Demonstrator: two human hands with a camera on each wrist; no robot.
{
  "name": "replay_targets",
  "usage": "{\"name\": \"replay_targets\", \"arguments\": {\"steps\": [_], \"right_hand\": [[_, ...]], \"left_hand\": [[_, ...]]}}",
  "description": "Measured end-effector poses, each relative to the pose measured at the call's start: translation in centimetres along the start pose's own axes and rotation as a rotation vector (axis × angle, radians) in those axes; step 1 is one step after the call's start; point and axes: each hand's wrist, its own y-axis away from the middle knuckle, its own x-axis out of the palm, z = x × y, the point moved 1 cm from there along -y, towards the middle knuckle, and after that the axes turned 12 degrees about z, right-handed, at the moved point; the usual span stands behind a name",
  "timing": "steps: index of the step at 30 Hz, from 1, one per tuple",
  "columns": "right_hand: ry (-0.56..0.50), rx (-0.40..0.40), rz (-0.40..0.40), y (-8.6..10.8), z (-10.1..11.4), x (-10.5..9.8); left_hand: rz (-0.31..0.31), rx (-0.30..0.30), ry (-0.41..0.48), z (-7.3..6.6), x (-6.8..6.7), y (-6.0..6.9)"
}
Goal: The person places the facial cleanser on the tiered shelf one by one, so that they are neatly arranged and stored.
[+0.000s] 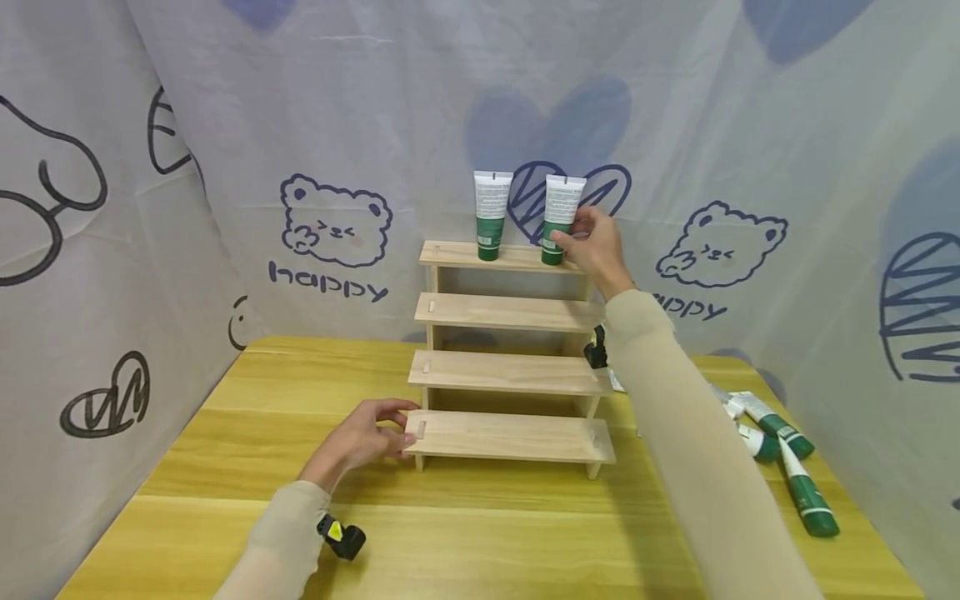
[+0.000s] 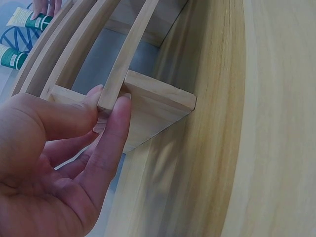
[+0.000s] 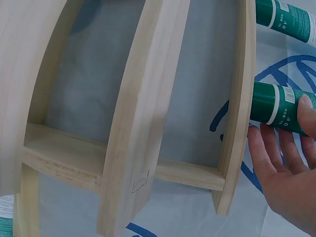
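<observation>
A four-tier wooden stepped rack (image 1: 510, 310) stands on the table. On its top tier, toward the left, a white-and-green squeeze tube (image 1: 492, 208) stands upright on its cap. My right hand (image 1: 597, 248) holds a second squeeze tube (image 1: 562, 204) between thumb and fingers, near the right end of that tier. This tube is upright with its green cap down at the board; the right wrist view shows the cap end (image 3: 264, 102) partly hidden behind the board's edge. Low on the left, my left hand (image 1: 363, 437) pinches the end of the bottom tier (image 2: 123, 64) between thumb and fingers.
Several more tubes (image 1: 808, 492) lie in a loose pile on the table's right side, partly behind my right forearm. A printed cloth (image 1: 420, 108) hangs behind and on both sides of the yellow wooden table (image 1: 480, 542).
</observation>
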Motion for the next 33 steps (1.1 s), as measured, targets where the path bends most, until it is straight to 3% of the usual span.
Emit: {"name": "replay_targets", "arguments": {"steps": [7, 13, 20, 25, 33], "right_hand": [[0.031, -0.012, 0.001, 0.0, 0.0, -0.2], [0.047, -0.010, 0.057, 0.3, -0.1, -0.6], [0.055, 0.027, 0.127, 1.2, 0.4, -2.8], [0.123, 0.060, 0.162, 2.5, 0.4, -4.4], [0.194, 0.081, 0.199, 4.3, -1.5, -6.4]], "left_hand": [[-0.010, -0.009, -0.004, -0.1, 0.0, -0.1], [-0.005, -0.012, 0.012, -0.1, 0.1, -0.1], [0.002, -0.005, 0.025, 0.0, 0.1, -0.1], [0.004, -0.004, 0.031, 0.0, 0.1, -0.2], [-0.006, 0.006, -0.005, -0.1, 0.1, -0.1]]}}
